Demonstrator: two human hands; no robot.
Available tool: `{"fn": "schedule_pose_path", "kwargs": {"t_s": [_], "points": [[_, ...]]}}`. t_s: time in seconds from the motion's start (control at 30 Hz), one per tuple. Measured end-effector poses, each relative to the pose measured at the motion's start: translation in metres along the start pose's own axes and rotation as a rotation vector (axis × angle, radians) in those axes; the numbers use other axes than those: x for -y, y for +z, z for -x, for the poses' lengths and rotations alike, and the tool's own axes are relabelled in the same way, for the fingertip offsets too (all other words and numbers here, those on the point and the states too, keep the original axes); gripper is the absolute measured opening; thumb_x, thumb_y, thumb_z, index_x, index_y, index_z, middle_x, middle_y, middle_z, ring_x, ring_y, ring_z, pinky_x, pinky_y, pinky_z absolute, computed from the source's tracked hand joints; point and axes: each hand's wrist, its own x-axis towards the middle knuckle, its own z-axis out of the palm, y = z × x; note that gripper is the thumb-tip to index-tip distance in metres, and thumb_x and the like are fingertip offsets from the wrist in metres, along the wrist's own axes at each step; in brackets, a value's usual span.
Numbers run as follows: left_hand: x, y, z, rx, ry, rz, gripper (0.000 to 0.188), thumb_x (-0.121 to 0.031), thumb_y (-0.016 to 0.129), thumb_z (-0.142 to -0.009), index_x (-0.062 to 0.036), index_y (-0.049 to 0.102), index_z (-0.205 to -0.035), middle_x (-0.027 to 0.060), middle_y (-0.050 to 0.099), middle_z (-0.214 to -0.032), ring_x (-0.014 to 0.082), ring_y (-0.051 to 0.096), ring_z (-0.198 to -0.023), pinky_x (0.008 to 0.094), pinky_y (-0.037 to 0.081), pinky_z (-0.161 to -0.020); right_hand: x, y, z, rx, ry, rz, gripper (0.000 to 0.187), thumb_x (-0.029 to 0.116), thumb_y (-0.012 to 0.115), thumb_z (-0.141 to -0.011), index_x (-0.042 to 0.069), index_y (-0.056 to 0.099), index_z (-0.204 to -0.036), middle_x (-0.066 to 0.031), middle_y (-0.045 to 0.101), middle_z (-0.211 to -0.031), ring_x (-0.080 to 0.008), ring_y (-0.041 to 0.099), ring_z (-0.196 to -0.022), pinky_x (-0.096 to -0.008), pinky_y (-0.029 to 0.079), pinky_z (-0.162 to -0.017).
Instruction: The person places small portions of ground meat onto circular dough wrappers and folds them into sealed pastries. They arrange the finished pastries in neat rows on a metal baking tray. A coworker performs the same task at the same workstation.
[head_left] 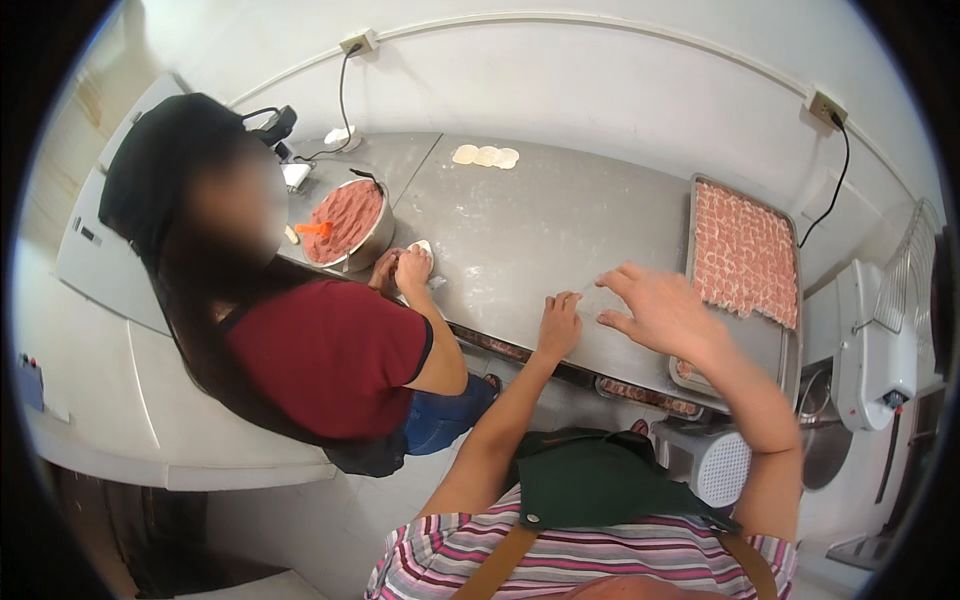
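My left hand point(561, 324) is at the near edge of the steel table point(560, 215), its fingers loosely bent and slightly apart. I see nothing held in it. Just to its right, my right hand point(665, 308) hovers over the table, thumb and fingers spread, with nothing clear between them. To the right of that hand, a metal tray point(790, 345) holds rows of small pink meat dumplings point(745, 250). Round pale dough wrappers point(486, 156) lie overlapping at the table's far side.
A co-worker point(320, 350) in a dark red shirt stands at left, both hands point(405, 268) at a pale wrapper. Beside them is a pot point(372, 243) of ground meat point(345, 215) with an orange scoop point(315, 229). A white fan point(870, 330) stands at right, a grey stool point(715, 465) below.
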Motion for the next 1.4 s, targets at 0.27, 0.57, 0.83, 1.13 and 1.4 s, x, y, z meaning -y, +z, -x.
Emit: {"fn": "schedule_pose_path", "kwargs": {"t_s": [0.27, 0.57, 0.83, 1.13, 1.4], "points": [[-0.030, 0.023, 0.000, -0.106, 0.066, 0.117, 0.049, -0.017, 0.062, -0.082, -0.0038, 0.046, -0.126, 0.0163, 0.043, -0.131, 0.0390, 0.042, -0.112, 0.0481, 0.035, -0.100, 0.105, -0.103, 0.061, 0.035, -0.161, 0.457, 0.044, 0.025, 0.067, -0.080, 0.005, 0.056, -0.118, -0.0092, 0.057, -0.098, -0.0250, 0.056, -0.090, -0.0350, 0.041, -0.078], [-0.034, 0.027, 0.013, -0.033, -0.071, 0.149, 0.059, -0.019, 0.061, -0.083, -0.0013, 0.036, -0.133, 0.0214, 0.027, -0.141, 0.0429, 0.034, -0.117, 0.0508, 0.032, -0.103, 0.123, -0.119, 0.082, -0.076, -0.041, 0.752, 0.034, 0.025, 0.055, -0.079, 0.009, 0.061, -0.109, -0.0057, 0.056, -0.099, -0.0208, 0.050, -0.100, -0.0298, 0.038, -0.077], [-0.033, 0.037, 0.011, -0.086, 0.038, 0.074, 0.058, -0.018, 0.062, -0.081, -0.0014, 0.038, -0.131, 0.0224, 0.031, -0.139, 0.0423, 0.036, -0.116, 0.0495, 0.033, -0.101, 0.095, -0.146, 0.107, -0.001, 0.013, 0.650, 0.036, 0.026, 0.055, -0.081, 0.009, 0.058, -0.112, -0.0062, 0.057, -0.102, -0.0203, 0.051, -0.101, -0.0339, 0.041, -0.081], [-0.021, 0.024, 0.021, -0.164, -0.184, 0.128, 0.056, -0.019, 0.063, -0.080, -0.0014, 0.041, -0.129, 0.0213, 0.037, -0.136, 0.0393, 0.037, -0.120, 0.0478, 0.031, -0.103, 0.001, -0.078, 0.081, 0.139, -0.196, 0.162, 0.031, 0.031, 0.065, -0.082, 0.008, 0.061, -0.103, -0.0083, 0.059, -0.088, -0.0241, 0.059, -0.087, -0.0352, 0.045, -0.076], [-0.117, 0.001, -0.004, -0.276, -0.054, 0.732, 0.051, -0.020, 0.058, -0.085, 0.0013, 0.043, -0.129, 0.0223, 0.039, -0.135, 0.0370, 0.036, -0.125, 0.0422, 0.030, -0.106, -0.099, 0.169, 0.059, 0.130, 0.443, -1.450, 0.061, 0.057, 0.040, -0.095, 0.006, 0.055, -0.124, -0.0085, 0.061, -0.107, -0.0230, 0.059, -0.101, -0.0389, 0.048, -0.085]]}}
